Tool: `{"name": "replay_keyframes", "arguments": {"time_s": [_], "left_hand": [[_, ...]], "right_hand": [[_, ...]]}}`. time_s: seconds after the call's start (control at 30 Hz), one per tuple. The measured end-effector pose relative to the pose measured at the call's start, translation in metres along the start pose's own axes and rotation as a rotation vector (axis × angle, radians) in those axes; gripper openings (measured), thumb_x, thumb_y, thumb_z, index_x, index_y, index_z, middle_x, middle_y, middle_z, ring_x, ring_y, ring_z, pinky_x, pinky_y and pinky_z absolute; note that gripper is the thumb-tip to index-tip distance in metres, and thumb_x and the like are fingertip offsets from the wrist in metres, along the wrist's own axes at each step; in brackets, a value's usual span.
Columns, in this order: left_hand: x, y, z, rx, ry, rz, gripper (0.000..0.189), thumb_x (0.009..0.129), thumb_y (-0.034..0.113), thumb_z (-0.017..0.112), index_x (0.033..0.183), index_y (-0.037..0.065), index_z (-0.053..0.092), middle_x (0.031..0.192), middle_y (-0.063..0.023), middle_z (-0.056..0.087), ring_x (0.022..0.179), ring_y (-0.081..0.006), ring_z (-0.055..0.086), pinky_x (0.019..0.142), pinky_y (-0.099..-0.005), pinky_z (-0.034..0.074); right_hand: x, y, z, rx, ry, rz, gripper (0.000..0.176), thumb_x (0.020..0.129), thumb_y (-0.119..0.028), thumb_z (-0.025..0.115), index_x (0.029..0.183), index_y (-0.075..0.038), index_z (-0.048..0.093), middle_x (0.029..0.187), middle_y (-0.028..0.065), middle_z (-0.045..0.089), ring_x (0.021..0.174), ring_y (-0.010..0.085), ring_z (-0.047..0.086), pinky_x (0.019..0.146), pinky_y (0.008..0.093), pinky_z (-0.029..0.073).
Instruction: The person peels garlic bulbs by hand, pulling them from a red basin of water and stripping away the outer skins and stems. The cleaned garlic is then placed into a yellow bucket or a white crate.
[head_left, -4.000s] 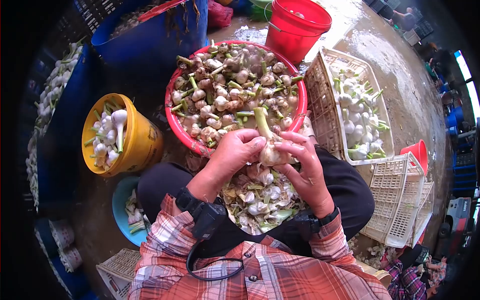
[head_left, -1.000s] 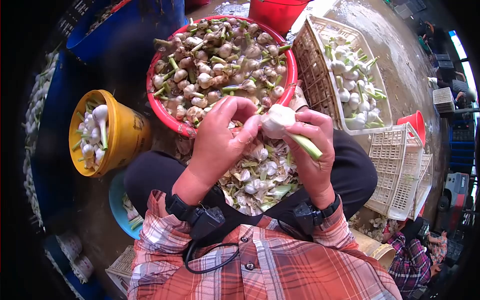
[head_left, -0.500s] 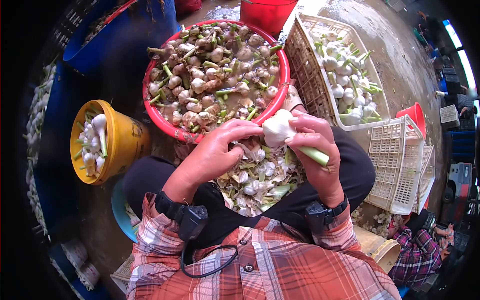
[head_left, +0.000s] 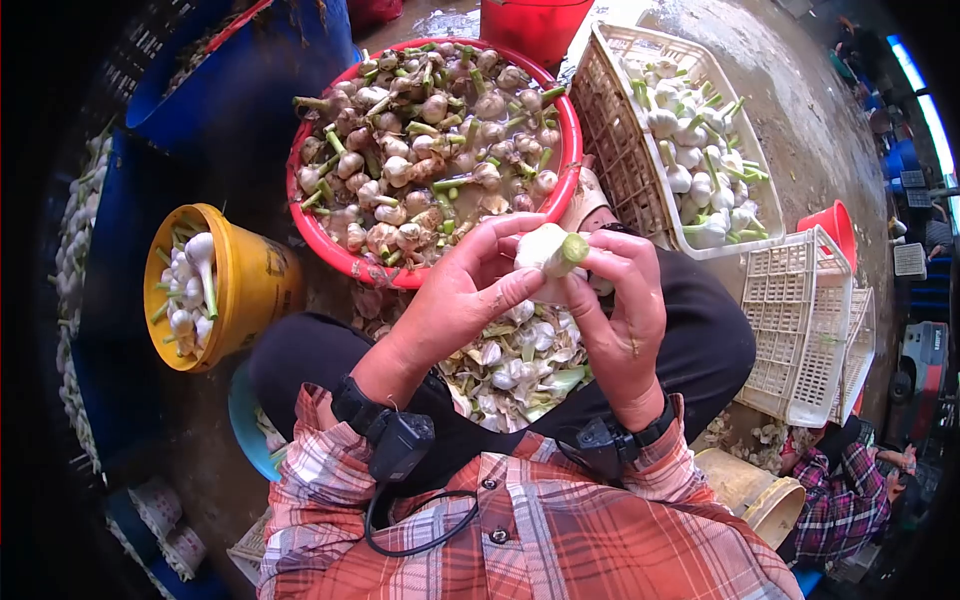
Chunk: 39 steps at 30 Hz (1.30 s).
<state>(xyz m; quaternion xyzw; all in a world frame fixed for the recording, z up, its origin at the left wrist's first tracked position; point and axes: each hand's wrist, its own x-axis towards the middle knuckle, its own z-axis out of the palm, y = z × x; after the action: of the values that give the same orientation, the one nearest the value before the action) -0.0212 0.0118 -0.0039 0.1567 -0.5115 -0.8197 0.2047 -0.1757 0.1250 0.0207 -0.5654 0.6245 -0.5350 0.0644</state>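
A white peeled garlic bulb (head_left: 543, 250) with a cut green stalk sits between both my hands, over my lap. My left hand (head_left: 462, 300) pinches its left side with thumb and fingers. My right hand (head_left: 618, 300) wraps it from the right, the stalk end turned up toward the camera. Under the hands lies a heap of garlic skins (head_left: 515, 368) on my dark trousers. Just beyond my fingers stands a red basin (head_left: 330, 245) full of unpeeled, dirty garlic.
A yellow bucket (head_left: 245, 280) of peeled bulbs stands at the left. A white crate (head_left: 630, 160) of clean garlic sits at the right, with empty white crates (head_left: 800, 330) beside it. A red bucket (head_left: 530, 25) and a blue tub (head_left: 250, 70) are behind. Another person in plaid (head_left: 850, 490) sits at lower right.
The bulb has been turned in my hands: its stalk, which pointed down to the right, now faces up. My left fingers have shifted onto the bulb's side.
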Motion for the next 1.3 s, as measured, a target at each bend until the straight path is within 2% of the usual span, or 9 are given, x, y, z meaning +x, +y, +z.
{"name": "replay_keyframes", "arguments": {"time_s": [0.07, 0.27, 0.5, 0.6, 0.67, 0.83, 0.97, 1.17, 1.3], "left_hand": [[0.000, -0.002, 0.006, 0.034, 0.156, 0.049, 0.056, 0.095, 0.014, 0.071, 0.145, 0.005, 0.048, 0.126, -0.0090, 0.061, 0.114, -0.0150, 0.062, 0.099, -0.0325, 0.051], [0.000, -0.001, 0.009, 0.219, 0.296, 0.158, 0.056, 0.092, 0.011, 0.074, 0.142, 0.001, 0.050, 0.129, -0.0100, 0.060, 0.114, -0.0173, 0.064, 0.099, -0.0325, 0.052], [-0.001, 0.006, 0.000, 0.165, 0.196, 0.118, 0.055, 0.094, 0.012, 0.071, 0.143, -0.001, 0.050, 0.130, -0.0097, 0.060, 0.117, -0.0167, 0.062, 0.100, -0.0320, 0.052], [-0.006, 0.019, -0.007, 0.184, 0.131, 0.026, 0.062, 0.095, 0.019, 0.072, 0.147, -0.001, 0.045, 0.136, -0.0117, 0.059, 0.123, -0.0191, 0.058, 0.107, -0.0351, 0.047], [-0.008, 0.026, -0.008, 0.014, -0.068, -0.124, 0.065, 0.094, 0.024, 0.073, 0.148, 0.000, 0.045, 0.139, -0.0110, 0.057, 0.125, -0.0201, 0.058, 0.109, -0.0362, 0.045], [-0.004, 0.016, -0.001, -0.081, 0.079, -0.168, 0.053, 0.101, 0.034, 0.064, 0.143, 0.004, 0.053, 0.126, -0.0013, 0.063, 0.108, -0.0076, 0.060, 0.087, -0.0236, 0.050], [-0.004, 0.015, -0.002, -0.027, 0.076, -0.217, 0.052, 0.100, 0.034, 0.064, 0.142, 0.004, 0.054, 0.125, -0.0014, 0.063, 0.106, -0.0074, 0.061, 0.085, -0.0223, 0.050], [-0.005, 0.006, -0.012, -0.053, 0.076, -0.205, 0.050, 0.102, 0.035, 0.061, 0.140, 0.003, 0.055, 0.121, -0.0017, 0.064, 0.103, -0.0077, 0.062, 0.083, -0.0231, 0.051], [-0.007, 0.007, -0.017, -0.128, 0.023, -0.282, 0.049, 0.104, 0.035, 0.055, 0.140, 0.002, 0.054, 0.121, -0.0051, 0.066, 0.102, -0.0112, 0.065, 0.083, -0.0267, 0.054]], "right_hand": [[0.002, -0.002, 0.004, -0.125, 0.045, -0.097, 0.027, 0.081, 0.004, 0.075, 0.106, -0.002, 0.067, 0.108, 0.0136, 0.066, 0.099, 0.0275, 0.066, 0.084, 0.0365, 0.054], [0.006, 0.003, 0.006, -0.157, 0.074, -0.112, 0.028, 0.074, 0.004, 0.075, 0.100, -0.001, 0.066, 0.104, 0.0151, 0.067, 0.092, 0.0294, 0.068, 0.081, 0.0370, 0.055], [0.014, 0.001, -0.004, -0.073, -0.020, -0.089, 0.022, 0.077, 0.005, 0.072, 0.097, -0.001, 0.067, 0.100, 0.0121, 0.066, 0.086, 0.0238, 0.068, 0.077, 0.0336, 0.056], [0.012, 0.008, -0.013, 0.578, -0.061, 0.373, 0.010, 0.093, 0.003, 0.062, 0.102, 0.001, 0.066, 0.100, 0.0039, 0.063, 0.091, 0.0095, 0.062, 0.083, 0.0255, 0.051], [0.020, 0.006, -0.020, 0.655, -0.136, 0.492, 0.010, 0.095, 0.002, 0.058, 0.103, 0.001, 0.065, 0.104, 0.0044, 0.063, 0.093, 0.0101, 0.062, 0.087, 0.0253, 0.050], [0.014, 0.003, -0.016, 0.495, -0.185, 0.313, 0.039, 0.090, -0.015, 0.077, 0.123, 0.001, 0.065, 0.120, 0.0097, 0.062, 0.107, 0.0166, 0.064, 0.092, 0.0294, 0.054], [0.015, 0.006, -0.013, 0.221, -0.185, 0.220, 0.023, 0.088, -0.007, 0.076, 0.109, 0.000, 0.071, 0.114, 0.0088, 0.064, 0.104, 0.0160, 0.065, 0.086, 0.0284, 0.055], [0.013, 0.023, -0.005, 0.408, -0.171, 0.199, 0.011, 0.092, -0.002, 0.071, 0.102, 0.002, 0.070, 0.107, 0.0070, 0.065, 0.094, 0.0132, 0.064, 0.083, 0.0260, 0.052], [0.013, 0.019, -0.004, 0.552, -0.169, 0.379, 0.008, 0.095, -0.004, 0.069, 0.102, 0.001, 0.068, 0.099, 0.0038, 0.063, 0.088, 0.0111, 0.062, 0.080, 0.0249, 0.051]]}}
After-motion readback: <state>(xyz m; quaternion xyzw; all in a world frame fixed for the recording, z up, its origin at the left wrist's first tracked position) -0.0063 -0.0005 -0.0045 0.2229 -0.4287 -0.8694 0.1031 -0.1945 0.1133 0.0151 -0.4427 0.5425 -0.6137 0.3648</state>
